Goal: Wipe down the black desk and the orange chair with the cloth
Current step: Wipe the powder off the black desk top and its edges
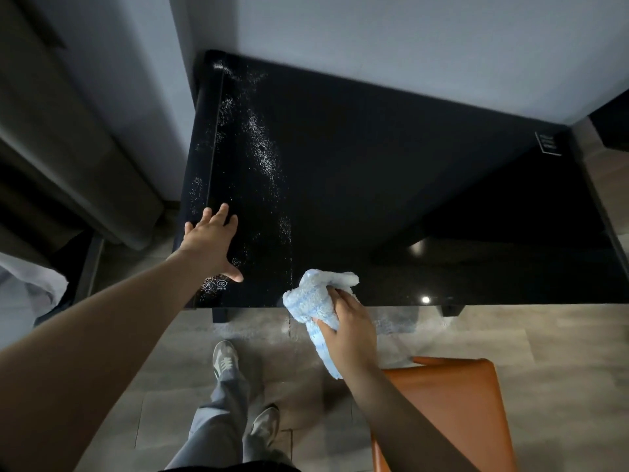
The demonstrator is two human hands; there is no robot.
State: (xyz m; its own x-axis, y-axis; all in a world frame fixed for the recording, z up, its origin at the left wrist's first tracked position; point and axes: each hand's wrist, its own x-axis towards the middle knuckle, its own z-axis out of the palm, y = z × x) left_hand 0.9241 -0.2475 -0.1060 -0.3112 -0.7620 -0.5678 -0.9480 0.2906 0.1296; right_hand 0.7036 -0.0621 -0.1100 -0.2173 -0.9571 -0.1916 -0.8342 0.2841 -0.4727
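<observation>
Black desk [374,172], near-left corner: small white certification mark [221,284], an oval enclosing "CCC", printed on the glossy top. A row of digits sits under it, too small to read. Far-right corner of the desk: dark label [548,143] with white lines, illegible.

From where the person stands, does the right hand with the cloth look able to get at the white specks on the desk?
Probably yes. The right hand holds the cloth at the desk front edge, and the specks lie on open surface with nothing between.
</observation>
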